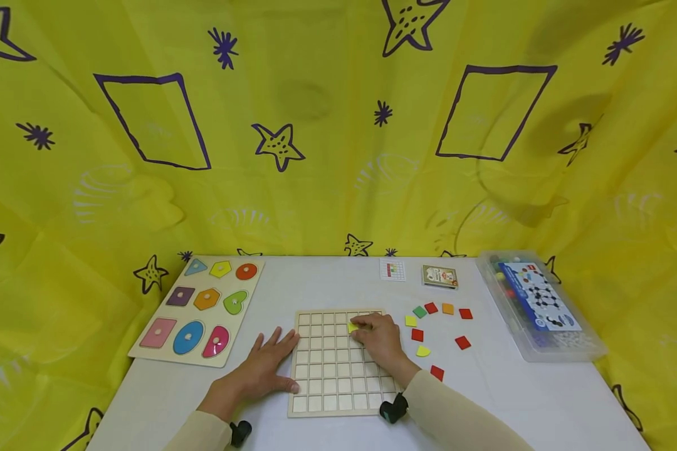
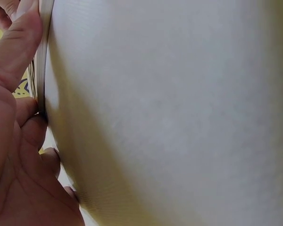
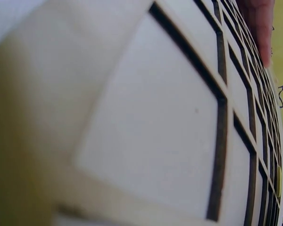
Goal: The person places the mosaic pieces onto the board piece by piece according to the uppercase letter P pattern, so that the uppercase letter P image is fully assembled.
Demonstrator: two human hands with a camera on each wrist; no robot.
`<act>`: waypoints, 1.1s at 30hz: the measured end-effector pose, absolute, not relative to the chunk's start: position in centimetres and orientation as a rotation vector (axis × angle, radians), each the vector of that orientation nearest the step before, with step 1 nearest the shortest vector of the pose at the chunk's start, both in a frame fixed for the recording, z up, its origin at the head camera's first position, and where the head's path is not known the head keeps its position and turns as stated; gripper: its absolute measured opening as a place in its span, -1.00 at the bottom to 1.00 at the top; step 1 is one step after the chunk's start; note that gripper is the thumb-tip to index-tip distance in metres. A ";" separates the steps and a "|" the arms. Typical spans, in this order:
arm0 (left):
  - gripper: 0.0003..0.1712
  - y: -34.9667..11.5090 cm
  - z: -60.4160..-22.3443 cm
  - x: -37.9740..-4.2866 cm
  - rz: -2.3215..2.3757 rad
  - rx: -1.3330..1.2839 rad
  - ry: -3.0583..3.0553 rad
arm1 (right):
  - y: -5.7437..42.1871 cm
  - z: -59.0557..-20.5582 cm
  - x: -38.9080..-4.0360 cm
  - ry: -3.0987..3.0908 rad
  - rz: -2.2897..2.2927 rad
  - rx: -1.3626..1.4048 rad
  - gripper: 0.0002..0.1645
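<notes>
A wooden grid board (image 1: 330, 371) lies on the white table. My left hand (image 1: 265, 369) touches its left edge with thumb and fingers spread; the left wrist view shows this thumb (image 2: 19, 47) against the board's side. My right hand (image 1: 379, 338) is over the upper right of the grid, pinching a yellow tile (image 1: 352, 327) between thumb and fingers at a cell. In the right wrist view the yellow tile (image 3: 279, 181) appears at the far right of the cells. Several loose tiles lie right of the board, among them a green tile (image 1: 420, 312) and an orange tile (image 1: 448, 309).
At left lies a shape puzzle board (image 1: 225, 351) with knobbed pieces. Behind the loose tiles are a pattern card (image 1: 392, 270) and a small card box (image 1: 440, 276). A clear plastic case (image 1: 583, 351) stands at right. A yellow patterned curtain (image 1: 327, 207) encloses the table.
</notes>
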State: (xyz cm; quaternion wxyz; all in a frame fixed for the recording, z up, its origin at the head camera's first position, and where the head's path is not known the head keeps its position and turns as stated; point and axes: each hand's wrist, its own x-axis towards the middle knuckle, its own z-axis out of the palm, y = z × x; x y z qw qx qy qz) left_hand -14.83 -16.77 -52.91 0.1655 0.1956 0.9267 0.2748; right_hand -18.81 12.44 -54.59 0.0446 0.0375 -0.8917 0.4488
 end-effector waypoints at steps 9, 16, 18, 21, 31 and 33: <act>0.26 -16.9 -53.1 -14.9 0.808 0.556 2.638 | 12.5 -54.7 -18.9 -2.710 1.375 0.116 -0.69; 0.26 -16.8 -53.1 -14.9 0.813 0.549 2.635 | 12.6 -54.6 -18.7 -2.707 1.400 0.113 -0.70; 0.25 -16.8 -53.0 -14.8 0.818 0.546 2.634 | 12.8 -54.3 -18.6 -2.688 1.476 0.108 -0.69; 0.25 -16.8 -52.9 -14.8 0.827 0.541 2.632 | 13.3 -53.7 -18.6 -2.661 1.585 0.078 -0.68; 0.25 -16.8 -53.1 -14.8 0.833 0.536 2.627 | 19.0 -52.3 -19.5 -2.650 1.609 -0.153 -0.58; 0.25 -16.8 -53.1 -14.8 0.832 0.539 2.626 | 20.9 -52.0 -19.8 -2.666 1.586 -0.207 -0.56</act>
